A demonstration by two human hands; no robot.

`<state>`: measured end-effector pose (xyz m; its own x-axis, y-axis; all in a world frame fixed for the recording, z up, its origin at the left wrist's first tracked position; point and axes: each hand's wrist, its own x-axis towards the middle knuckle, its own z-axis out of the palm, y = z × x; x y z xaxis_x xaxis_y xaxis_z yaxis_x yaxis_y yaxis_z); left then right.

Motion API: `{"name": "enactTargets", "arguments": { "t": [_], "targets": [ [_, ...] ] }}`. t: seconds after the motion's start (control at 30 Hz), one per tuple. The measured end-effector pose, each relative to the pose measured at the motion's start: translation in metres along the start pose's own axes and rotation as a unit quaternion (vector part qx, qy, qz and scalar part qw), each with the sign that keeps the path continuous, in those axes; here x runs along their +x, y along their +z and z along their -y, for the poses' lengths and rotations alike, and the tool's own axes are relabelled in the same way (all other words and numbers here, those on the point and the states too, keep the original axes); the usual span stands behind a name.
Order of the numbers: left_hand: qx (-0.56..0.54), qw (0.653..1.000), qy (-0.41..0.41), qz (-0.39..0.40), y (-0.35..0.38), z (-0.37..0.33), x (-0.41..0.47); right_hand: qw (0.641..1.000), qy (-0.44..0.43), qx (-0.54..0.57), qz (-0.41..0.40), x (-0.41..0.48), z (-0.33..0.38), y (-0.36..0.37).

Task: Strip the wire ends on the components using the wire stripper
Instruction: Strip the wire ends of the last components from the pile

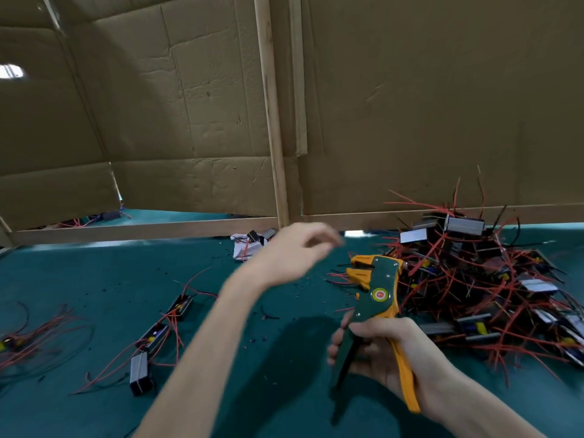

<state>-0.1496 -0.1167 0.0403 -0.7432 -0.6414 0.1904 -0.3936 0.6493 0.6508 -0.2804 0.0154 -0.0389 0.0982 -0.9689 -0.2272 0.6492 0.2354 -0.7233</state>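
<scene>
Creased cardboard wall, angular wire stripper

1 head-worn wide-angle view, forward and down, near the table.

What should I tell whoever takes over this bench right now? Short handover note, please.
Right hand grips the wire stripper, no wire in its jaws.
Left hand hovers beside the pile of components, blurred; whether it holds anything is unclear.
A few separate components lie on the table at left, probably already stripped.
Left to do: the pile, it seems.
</scene>
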Motion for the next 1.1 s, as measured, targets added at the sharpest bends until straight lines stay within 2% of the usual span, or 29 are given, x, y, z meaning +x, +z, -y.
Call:
{"name": "enactTargets", "arguments": {
  "t": [0.07,0.13,0.2,0.23,0.37,0.43,0.5,0.63,0.7,0.93,1.1],
  "targets": [
    [0.158,0.976,-0.15,0.017,-0.022,0.037,-0.016,0.998,-0.026,-0.03,-0.041,0.004,-0.003,-0.011],
    [0.284,0.912,-0.281,0.096,-0.036,0.063,-0.032,0.996,-0.025,-0.077,-0.021,0.004,-0.011,-0.005],
    [0.321,0.872,-0.335,0.156,-0.044,0.078,-0.042,0.998,-0.031,-0.049,-0.018,0.005,-0.01,-0.007],
    [0.306,0.872,-0.342,0.169,-0.046,0.084,-0.044,0.997,-0.038,-0.054,-0.031,0.006,-0.007,-0.01],
    [0.213,0.906,-0.321,0.173,-0.043,0.092,-0.043,0.997,-0.039,-0.054,-0.044,0.009,-0.007,-0.012],
    [0.128,0.921,-0.322,0.176,-0.038,0.087,-0.042,0.997,-0.038,-0.042,-0.042,0.008,-0.006,-0.013],
    [0.081,0.924,-0.32,0.195,-0.034,0.08,-0.04,0.998,-0.036,-0.041,-0.04,0.007,-0.004,-0.015],
    [0.208,0.909,-0.247,0.263,-0.028,0.074,-0.035,0.997,-0.042,-0.047,-0.044,0.006,-0.002,-0.012],
    [0.234,0.904,-0.219,0.285,-0.022,0.075,-0.034,0.997,-0.041,-0.051,-0.044,0.005,-0.002,-0.013],
    [0.231,0.937,-0.19,0.179,-0.01,0.091,-0.03,0.996,-0.042,-0.056,-0.052,0.006,-0.001,-0.013],
    [0.24,0.947,-0.192,0.096,0.001,0.092,-0.027,0.996,-0.045,-0.051,-0.054,0.005,-0.001,-0.013]
  ]
}}
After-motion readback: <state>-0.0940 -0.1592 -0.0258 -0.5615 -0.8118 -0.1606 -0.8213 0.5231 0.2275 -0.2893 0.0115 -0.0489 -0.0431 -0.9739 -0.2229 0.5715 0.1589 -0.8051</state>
